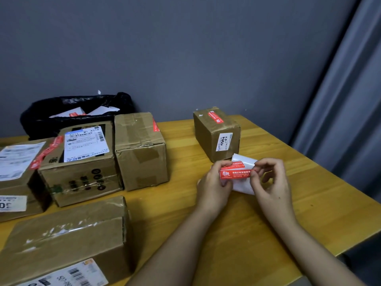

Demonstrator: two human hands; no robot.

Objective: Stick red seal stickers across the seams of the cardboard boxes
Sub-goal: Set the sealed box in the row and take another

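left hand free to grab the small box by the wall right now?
Probably not: the left hand pinches the red seal sticker and its white backing together with the right hand. The small box itself stands unobstructed just beyond.

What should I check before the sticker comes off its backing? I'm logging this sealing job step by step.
1. Red seal sticker held at both ends: ok, left hand and right hand both pinch it.
2. Corner lifted from the white backing sheet: cannot tell, fingers hide the edge.
3. Unsealed box within reach: ok, the nearest box shows no red sticker on its top.
4. Small box already sealed: ok, red sticker on its top.
5. Bare table under the hands: ok.
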